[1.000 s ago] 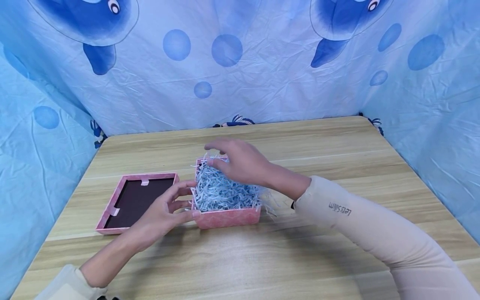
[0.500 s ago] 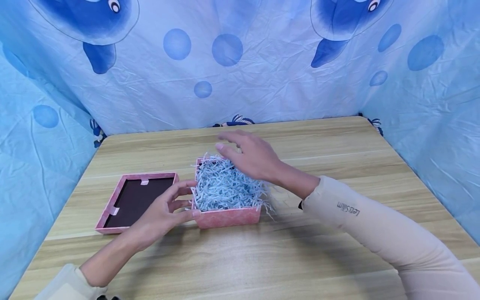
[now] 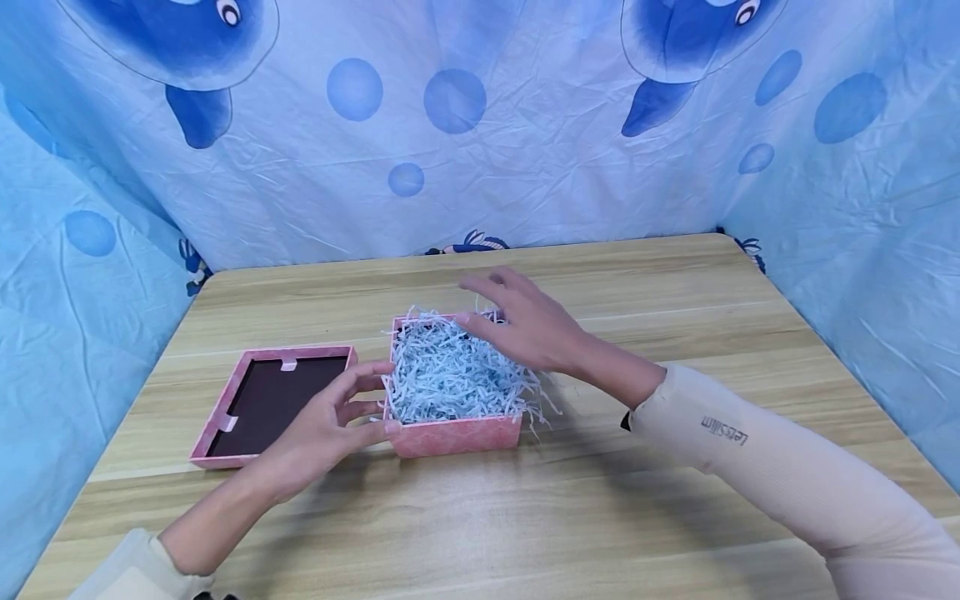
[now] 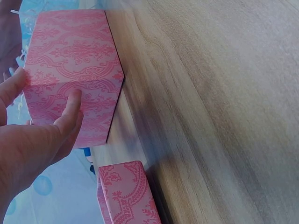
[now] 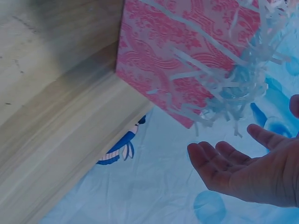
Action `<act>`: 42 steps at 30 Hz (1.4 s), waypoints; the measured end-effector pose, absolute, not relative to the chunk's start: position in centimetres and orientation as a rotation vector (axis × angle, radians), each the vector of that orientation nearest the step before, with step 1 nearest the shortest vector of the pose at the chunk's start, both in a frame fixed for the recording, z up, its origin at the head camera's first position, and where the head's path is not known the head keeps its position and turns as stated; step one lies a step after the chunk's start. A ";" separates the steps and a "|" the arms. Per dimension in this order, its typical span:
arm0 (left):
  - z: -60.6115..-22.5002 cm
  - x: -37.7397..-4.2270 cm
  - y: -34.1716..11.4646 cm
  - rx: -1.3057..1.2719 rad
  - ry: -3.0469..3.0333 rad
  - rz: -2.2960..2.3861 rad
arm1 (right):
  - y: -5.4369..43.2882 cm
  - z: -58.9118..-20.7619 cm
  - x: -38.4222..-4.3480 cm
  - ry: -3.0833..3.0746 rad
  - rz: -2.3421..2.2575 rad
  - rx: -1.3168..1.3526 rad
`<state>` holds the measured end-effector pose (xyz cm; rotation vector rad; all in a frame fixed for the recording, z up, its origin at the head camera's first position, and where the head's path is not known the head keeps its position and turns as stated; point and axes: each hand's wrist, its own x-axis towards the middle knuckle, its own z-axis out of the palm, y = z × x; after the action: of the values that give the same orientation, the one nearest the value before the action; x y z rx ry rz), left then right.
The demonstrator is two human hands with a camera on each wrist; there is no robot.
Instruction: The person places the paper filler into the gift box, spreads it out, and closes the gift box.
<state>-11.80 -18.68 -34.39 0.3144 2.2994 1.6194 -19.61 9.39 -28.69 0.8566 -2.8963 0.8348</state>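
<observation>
A pink patterned box [image 3: 459, 437] stands on the table, heaped with pale blue shredded paper [image 3: 450, 375]. My left hand [image 3: 322, 429] rests against its left side, thumb at the near left corner. In the left wrist view the fingers [image 4: 70, 109] lie fairly straight along the box wall [image 4: 70, 51]. Over the far right corner hovers my right hand [image 3: 528, 321], fingers loosely bent and holding nothing. The right wrist view shows that hand [image 5: 247, 172] palm up in the picture, apart from paper strands [image 5: 233, 88] hanging over the box wall [image 5: 173, 51].
Left of the box lies its pink lid [image 3: 217, 417], inside up, with a dark lining [image 3: 281, 404] and light tabs. Some shreds droop over the box's right rim. A blue dolphin-print curtain [image 3: 525, 183] surrounds the wooden table [image 3: 465, 533] at back and sides.
My right hand has moved rightward across the top of the shredded paper, from the far left part to the far right corner. My left hand, the box and the lid have stayed put.
</observation>
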 end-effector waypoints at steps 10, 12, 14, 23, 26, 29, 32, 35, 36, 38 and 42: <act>-34.3 -11.8 -18.6 0.302 2.319 1.602 | 11.3 -29.9 -19.0 -2.952 1.018 0.787; -34.3 -11.8 -18.5 0.298 2.324 1.596 | 11.6 -30.2 -18.8 -2.956 1.064 0.778; -34.3 -11.7 -18.5 0.296 2.326 1.593 | 11.9 -30.4 -18.6 -2.961 1.095 0.760; -34.3 -11.7 -18.6 0.299 2.325 1.593 | 12.9 -31.2 -18.1 -2.977 1.201 0.724; -34.3 -11.7 -18.6 0.298 2.322 1.596 | 13.1 -31.6 -17.8 -2.998 1.229 0.708; -34.3 -11.7 -18.5 0.299 2.321 1.598 | 13.3 -32.1 -17.4 -3.010 1.242 0.711; -34.4 -11.7 -18.5 0.303 2.320 1.600 | 13.3 -32.4 -17.0 -3.002 1.262 0.716; -34.4 -11.7 -18.5 0.305 2.320 1.601 | 13.3 -32.8 -16.7 -2.978 1.305 0.721; -34.4 -11.7 -18.5 0.305 2.322 1.600 | 13.3 -33.0 -16.6 -2.971 1.315 0.722; -34.3 -11.7 -18.5 0.303 2.327 1.596 | 13.2 -33.2 -16.5 -2.953 1.342 0.729; -34.3 -11.7 -18.6 0.303 2.332 1.592 | 13.0 -33.6 -16.2 -2.913 1.403 0.751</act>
<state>-11.66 -18.56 -34.35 0.3026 2.3319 1.5917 -16.25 13.00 -33.63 0.7512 -2.9134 1.4033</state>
